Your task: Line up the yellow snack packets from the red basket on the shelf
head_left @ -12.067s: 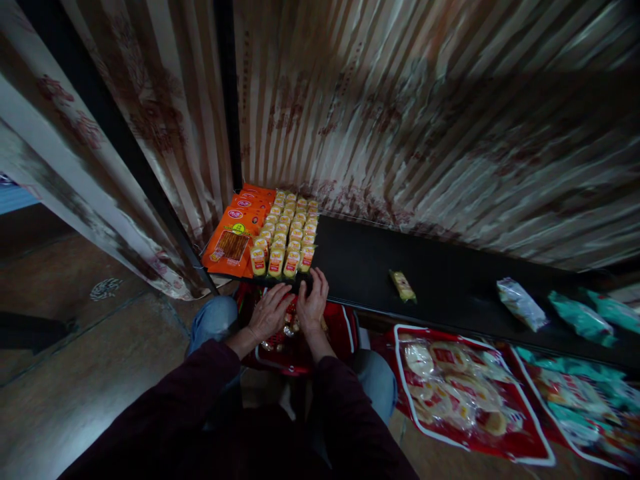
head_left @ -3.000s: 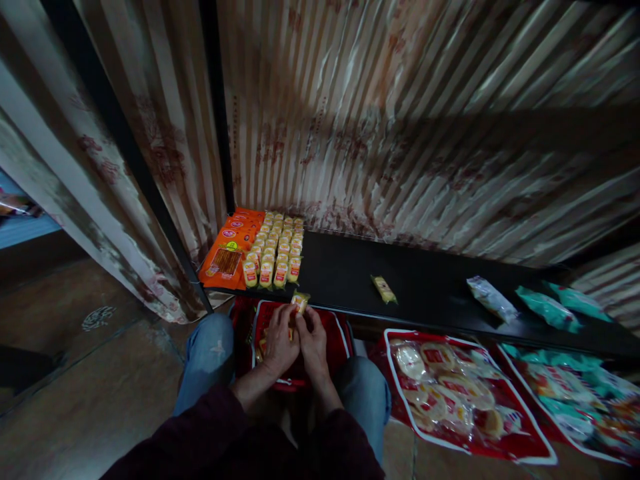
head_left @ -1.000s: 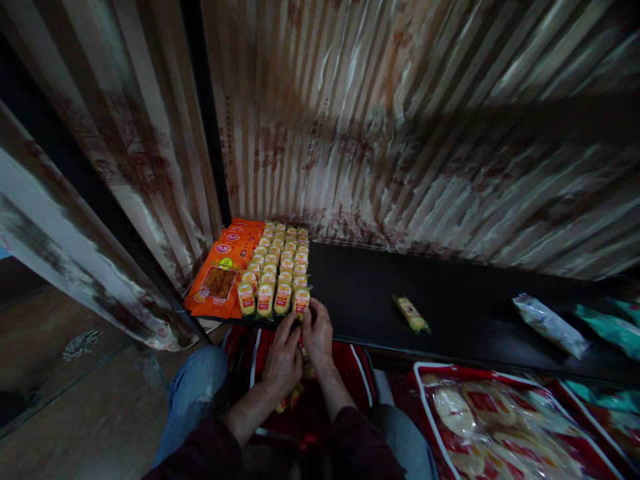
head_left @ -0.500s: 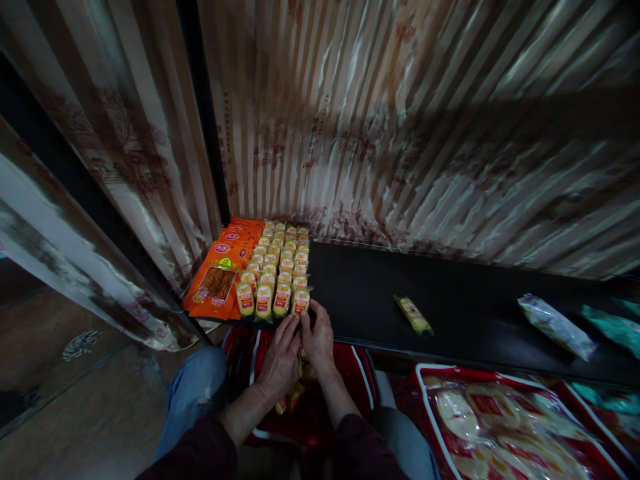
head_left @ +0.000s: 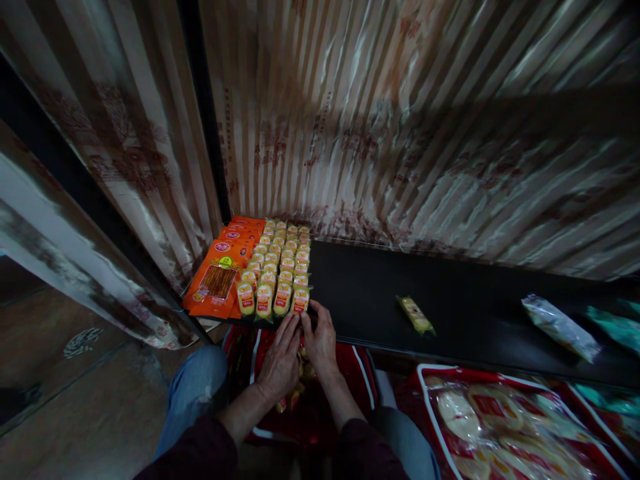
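Small yellow wrapped cakes (head_left: 264,301) stand in several rows on the black shelf, each with a red and white label. At the front right corner of these rows, both hands are on one wrapped cake (head_left: 301,299). My left hand (head_left: 281,358) has its fingertips pinched at the cake's lower end. My right hand (head_left: 320,339) curls around its lower right side, thumb near the left fingertips. Left of the rows lie overlapping orange snack packets (head_left: 215,277). Below my hands a red basket (head_left: 345,373) holds more wrapped pieces, partly hidden by my arms.
The black shelf (head_left: 360,280) runs to the right, bearing a single yellow-green packet (head_left: 416,315), a silvery packet (head_left: 561,328) and teal packets (head_left: 615,328). A red crate with a white rim (head_left: 425,393) holds bagged flat breads. A dark post (head_left: 205,107) and striped sheeting stand behind.
Both hands stay at the front right wrapped cake, with hardly any finger movement. The view has shifted very slightly, so the packets on the right appear a little further right.
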A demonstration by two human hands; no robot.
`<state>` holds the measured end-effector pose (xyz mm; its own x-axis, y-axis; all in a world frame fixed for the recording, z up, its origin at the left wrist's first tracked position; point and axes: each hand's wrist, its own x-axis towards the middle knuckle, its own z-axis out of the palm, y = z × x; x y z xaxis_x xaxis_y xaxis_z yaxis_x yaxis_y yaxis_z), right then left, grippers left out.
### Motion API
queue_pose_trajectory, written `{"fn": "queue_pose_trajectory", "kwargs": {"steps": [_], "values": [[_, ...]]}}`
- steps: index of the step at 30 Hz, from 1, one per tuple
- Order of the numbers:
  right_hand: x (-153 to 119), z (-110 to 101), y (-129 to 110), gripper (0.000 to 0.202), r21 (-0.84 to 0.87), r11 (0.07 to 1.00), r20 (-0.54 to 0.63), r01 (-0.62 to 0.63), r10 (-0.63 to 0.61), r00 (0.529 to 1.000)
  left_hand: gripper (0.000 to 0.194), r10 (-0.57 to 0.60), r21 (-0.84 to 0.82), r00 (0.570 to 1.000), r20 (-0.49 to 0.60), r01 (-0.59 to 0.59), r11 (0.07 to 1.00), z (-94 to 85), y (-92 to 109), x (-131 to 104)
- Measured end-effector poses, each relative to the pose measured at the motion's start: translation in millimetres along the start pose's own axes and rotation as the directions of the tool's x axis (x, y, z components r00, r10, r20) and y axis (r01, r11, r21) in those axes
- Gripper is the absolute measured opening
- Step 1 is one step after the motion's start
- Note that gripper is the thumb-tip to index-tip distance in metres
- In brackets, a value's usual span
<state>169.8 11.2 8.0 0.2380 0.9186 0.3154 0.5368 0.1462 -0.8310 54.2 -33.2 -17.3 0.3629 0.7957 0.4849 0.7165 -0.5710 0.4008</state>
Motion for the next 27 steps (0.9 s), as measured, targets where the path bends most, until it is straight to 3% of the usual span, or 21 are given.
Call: {"fn": "queue_pose_trajectory", "kwargs": {"steps": [15,21,27], "values": [[-3.0,1.4,-4.3,0.03,0.063,0.998,0.016,-0.011,0.01,1.0,0.068,0.001,0.001,1.0,0.029,-0.001,1.0,1.2,0.1,-3.8],[-2.8,1.5,-2.1,0.034,0.066,0.997,0.014,-0.032,0.031,0.999,0.057,0.01,0.086,1.0,0.023,-0.012,0.996,3.6,-3.4,-9.4],[-1.0,6.3,-0.5,0.04,0.073,0.997,-0.009,-0.01,0.011,1.0,0.056,-0.012,0.192,0.997,-0.074,0.026,0.981,-0.3,-4.7,-17.4]]}}
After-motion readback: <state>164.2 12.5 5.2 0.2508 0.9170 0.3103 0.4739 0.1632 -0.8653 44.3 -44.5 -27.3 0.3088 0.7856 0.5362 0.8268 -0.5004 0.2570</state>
